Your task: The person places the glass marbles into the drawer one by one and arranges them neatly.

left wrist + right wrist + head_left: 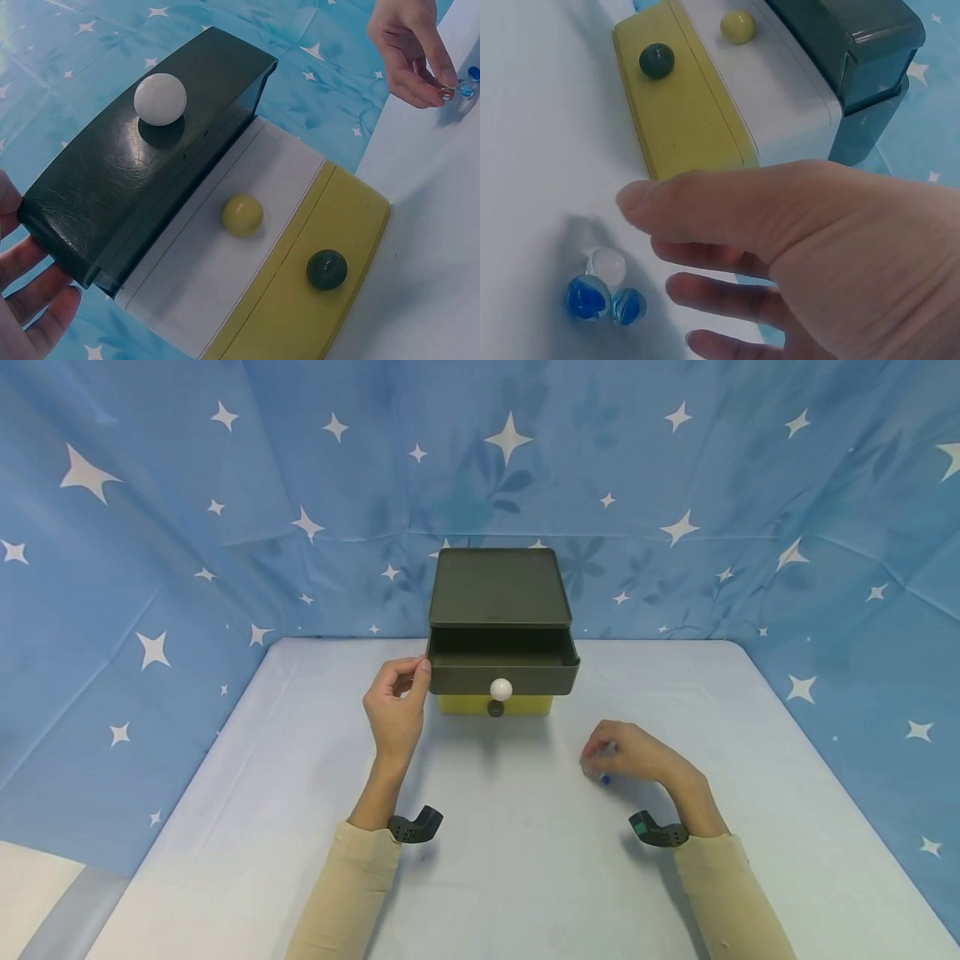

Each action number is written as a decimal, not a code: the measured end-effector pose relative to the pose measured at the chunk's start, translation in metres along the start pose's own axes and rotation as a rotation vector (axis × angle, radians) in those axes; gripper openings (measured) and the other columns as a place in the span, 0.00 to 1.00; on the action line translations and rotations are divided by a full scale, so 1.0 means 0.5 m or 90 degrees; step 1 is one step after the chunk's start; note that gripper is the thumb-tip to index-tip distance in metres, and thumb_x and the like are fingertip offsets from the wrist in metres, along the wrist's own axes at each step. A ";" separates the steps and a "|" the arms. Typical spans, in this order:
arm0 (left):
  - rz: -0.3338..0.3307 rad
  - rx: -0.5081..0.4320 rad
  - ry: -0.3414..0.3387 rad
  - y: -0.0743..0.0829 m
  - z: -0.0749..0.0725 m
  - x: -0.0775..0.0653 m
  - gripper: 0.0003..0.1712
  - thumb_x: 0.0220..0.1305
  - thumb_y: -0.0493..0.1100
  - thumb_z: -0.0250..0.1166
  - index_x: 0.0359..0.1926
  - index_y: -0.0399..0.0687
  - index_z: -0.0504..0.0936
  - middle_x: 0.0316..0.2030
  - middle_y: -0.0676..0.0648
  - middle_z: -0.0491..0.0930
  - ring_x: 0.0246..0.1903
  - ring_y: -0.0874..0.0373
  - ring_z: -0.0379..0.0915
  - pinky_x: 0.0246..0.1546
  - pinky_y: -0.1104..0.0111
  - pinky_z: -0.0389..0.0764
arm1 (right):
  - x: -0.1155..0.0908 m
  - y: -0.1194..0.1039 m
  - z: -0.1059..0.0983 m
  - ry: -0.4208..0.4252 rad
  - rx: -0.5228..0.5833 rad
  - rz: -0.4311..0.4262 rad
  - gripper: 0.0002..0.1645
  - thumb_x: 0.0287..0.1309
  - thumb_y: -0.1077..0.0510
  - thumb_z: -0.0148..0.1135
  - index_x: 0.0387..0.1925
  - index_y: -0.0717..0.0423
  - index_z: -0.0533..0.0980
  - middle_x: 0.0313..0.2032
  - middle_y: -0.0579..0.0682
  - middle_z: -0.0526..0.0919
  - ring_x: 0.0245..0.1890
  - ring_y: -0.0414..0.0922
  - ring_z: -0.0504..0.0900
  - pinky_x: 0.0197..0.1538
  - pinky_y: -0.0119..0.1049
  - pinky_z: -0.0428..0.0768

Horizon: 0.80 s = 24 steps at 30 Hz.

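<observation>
A small drawer cabinet (501, 587) stands at the back middle, its dark green top drawer (480, 680) pulled out, with a round white knob (160, 99). My left hand (398, 706) grips the drawer's front left corner, thumb at the front edge and fingers at the side. Over the table to the right, my right hand (633, 752) hovers with thumb and fingers apart, palm facing down. Just beyond its fingertips in the right wrist view lie a clear marble (607, 265), a blue swirled marble (587, 297) and a smaller blue marble (629, 306), grouped close together on the white tabletop.
Below the green drawer are a white drawer (780, 82) with a yellow knob (242, 215) and a yellow drawer (300, 300) with a dark green knob (327, 270); both are pushed in. A blue star-patterned curtain (360, 485) hangs behind the white table (487, 860).
</observation>
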<state>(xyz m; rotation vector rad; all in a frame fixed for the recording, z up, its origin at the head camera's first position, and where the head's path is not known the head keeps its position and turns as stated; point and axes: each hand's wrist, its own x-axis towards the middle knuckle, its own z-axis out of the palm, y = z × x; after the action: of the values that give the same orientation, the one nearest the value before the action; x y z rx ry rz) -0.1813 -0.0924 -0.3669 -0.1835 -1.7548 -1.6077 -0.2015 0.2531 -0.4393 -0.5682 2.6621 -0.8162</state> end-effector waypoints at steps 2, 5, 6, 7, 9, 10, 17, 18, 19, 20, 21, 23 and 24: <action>0.000 0.000 0.001 0.001 0.001 0.001 0.07 0.64 0.30 0.65 0.39 0.26 0.84 0.37 0.30 0.85 0.33 0.75 0.77 0.39 0.81 0.78 | 0.000 -0.002 -0.003 0.013 -0.004 -0.002 0.06 0.59 0.58 0.69 0.39 0.50 0.84 0.41 0.46 0.84 0.43 0.45 0.79 0.48 0.42 0.81; 0.001 -0.002 0.003 0.002 0.000 0.001 0.07 0.64 0.30 0.65 0.39 0.26 0.84 0.37 0.30 0.85 0.33 0.75 0.77 0.39 0.81 0.78 | -0.002 -0.004 -0.006 0.036 -0.012 -0.013 0.06 0.60 0.58 0.68 0.40 0.50 0.84 0.41 0.45 0.84 0.45 0.46 0.79 0.52 0.48 0.81; 0.001 -0.003 0.003 0.002 0.000 0.001 0.07 0.64 0.30 0.65 0.39 0.26 0.84 0.37 0.30 0.85 0.32 0.75 0.77 0.39 0.81 0.78 | -0.003 -0.005 -0.007 0.042 -0.014 -0.015 0.06 0.60 0.58 0.68 0.40 0.50 0.84 0.41 0.45 0.84 0.45 0.46 0.80 0.53 0.50 0.81; 0.001 -0.003 0.003 0.002 0.000 0.000 0.07 0.64 0.30 0.65 0.39 0.26 0.84 0.37 0.30 0.85 0.32 0.75 0.76 0.39 0.81 0.78 | -0.004 -0.006 -0.008 0.048 -0.015 -0.017 0.06 0.61 0.57 0.68 0.40 0.50 0.84 0.41 0.45 0.84 0.45 0.46 0.80 0.54 0.51 0.80; 0.001 -0.004 0.003 0.002 0.000 0.000 0.07 0.64 0.30 0.65 0.38 0.26 0.84 0.37 0.30 0.85 0.32 0.75 0.76 0.38 0.81 0.78 | -0.005 -0.009 -0.009 0.060 -0.020 -0.020 0.06 0.61 0.57 0.67 0.41 0.50 0.83 0.40 0.45 0.84 0.45 0.46 0.80 0.55 0.53 0.80; 0.002 -0.004 0.003 0.001 0.000 -0.001 0.07 0.64 0.30 0.65 0.38 0.26 0.84 0.37 0.30 0.85 0.32 0.76 0.76 0.38 0.81 0.78 | -0.007 -0.011 -0.010 0.068 -0.023 -0.024 0.06 0.61 0.56 0.67 0.41 0.50 0.83 0.40 0.45 0.84 0.45 0.46 0.80 0.55 0.53 0.80; 0.001 -0.006 0.003 0.001 0.001 -0.002 0.07 0.64 0.30 0.65 0.38 0.26 0.84 0.37 0.30 0.85 0.32 0.75 0.77 0.39 0.81 0.78 | -0.019 -0.037 -0.019 0.154 -0.037 -0.063 0.06 0.61 0.57 0.68 0.41 0.51 0.83 0.39 0.44 0.85 0.43 0.45 0.81 0.51 0.48 0.81; 0.000 -0.006 0.003 0.000 0.001 -0.002 0.07 0.64 0.30 0.65 0.38 0.26 0.84 0.37 0.30 0.85 0.32 0.76 0.77 0.39 0.81 0.78 | -0.020 -0.040 -0.020 0.168 -0.036 -0.069 0.06 0.61 0.57 0.68 0.41 0.51 0.83 0.39 0.44 0.86 0.42 0.44 0.81 0.50 0.47 0.81; -0.001 -0.005 0.003 0.000 0.001 -0.002 0.07 0.64 0.30 0.65 0.38 0.26 0.84 0.37 0.30 0.85 0.32 0.76 0.76 0.39 0.81 0.78 | -0.022 -0.044 -0.021 0.184 -0.035 -0.078 0.06 0.62 0.57 0.67 0.40 0.51 0.83 0.39 0.45 0.86 0.42 0.45 0.81 0.49 0.47 0.81; -0.002 -0.005 0.002 0.000 0.001 -0.002 0.07 0.64 0.31 0.65 0.38 0.26 0.84 0.37 0.30 0.85 0.32 0.76 0.76 0.39 0.81 0.78 | -0.024 -0.048 -0.023 0.199 -0.035 -0.084 0.06 0.62 0.58 0.67 0.41 0.52 0.83 0.39 0.45 0.86 0.41 0.45 0.82 0.49 0.47 0.82; -0.002 -0.005 0.002 0.001 0.000 -0.002 0.07 0.64 0.31 0.65 0.38 0.26 0.84 0.37 0.30 0.85 0.32 0.75 0.77 0.39 0.82 0.78 | -0.025 -0.051 -0.024 0.216 -0.037 -0.091 0.06 0.62 0.58 0.67 0.40 0.52 0.83 0.39 0.46 0.86 0.41 0.45 0.82 0.49 0.47 0.82; -0.002 -0.003 0.003 0.002 0.000 -0.002 0.07 0.64 0.31 0.65 0.38 0.26 0.84 0.37 0.30 0.85 0.32 0.75 0.76 0.38 0.81 0.78 | -0.027 -0.056 -0.026 0.246 -0.038 -0.102 0.05 0.63 0.58 0.67 0.40 0.53 0.83 0.39 0.47 0.86 0.41 0.45 0.83 0.47 0.47 0.83; -0.002 -0.001 0.003 0.003 -0.001 -0.002 0.07 0.64 0.31 0.65 0.38 0.26 0.84 0.37 0.30 0.85 0.32 0.75 0.76 0.38 0.81 0.78 | -0.028 -0.059 -0.028 0.261 -0.037 -0.106 0.05 0.63 0.59 0.67 0.40 0.53 0.83 0.39 0.47 0.86 0.40 0.46 0.83 0.47 0.47 0.83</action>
<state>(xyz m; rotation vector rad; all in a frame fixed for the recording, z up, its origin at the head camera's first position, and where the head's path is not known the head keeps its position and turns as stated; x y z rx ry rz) -0.1798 -0.0921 -0.3664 -0.1778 -1.7504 -1.6107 -0.1864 0.2432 -0.4086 -0.7117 3.0489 -0.9981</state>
